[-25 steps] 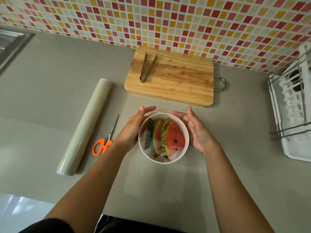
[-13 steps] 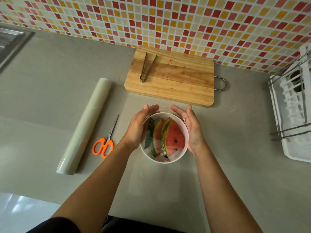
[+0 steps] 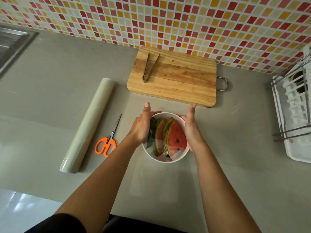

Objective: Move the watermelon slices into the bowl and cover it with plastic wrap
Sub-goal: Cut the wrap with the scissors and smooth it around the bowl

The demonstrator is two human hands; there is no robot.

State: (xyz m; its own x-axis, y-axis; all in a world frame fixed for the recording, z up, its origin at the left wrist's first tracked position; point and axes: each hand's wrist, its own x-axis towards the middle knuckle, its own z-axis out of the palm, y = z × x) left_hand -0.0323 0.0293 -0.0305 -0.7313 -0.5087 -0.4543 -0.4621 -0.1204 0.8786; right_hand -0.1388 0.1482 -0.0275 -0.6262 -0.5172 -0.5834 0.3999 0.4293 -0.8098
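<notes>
A white bowl (image 3: 168,161) stands on the grey counter in front of the cutting board. Several watermelon slices (image 3: 176,137) stand on edge inside it. A clear film of plastic wrap (image 3: 151,182) seems to lie over the bowl and spread onto the counter in front of it. My left hand (image 3: 141,126) presses against the bowl's left side, thumb pointing up. My right hand (image 3: 191,128) cups the right side in the same way. The fingers of both curl around the bowl's far rim.
The roll of plastic wrap (image 3: 87,125) lies at the left, with orange-handled scissors (image 3: 107,143) beside it. Behind the bowl lies a wooden cutting board (image 3: 176,88) with metal tongs (image 3: 148,68) on it. A white dish rack (image 3: 294,115) stands at the right, a sink (image 3: 10,41) far left.
Both hands have closed in from a little apart until they press against the bowl's sides. The bowl itself has stayed in place.
</notes>
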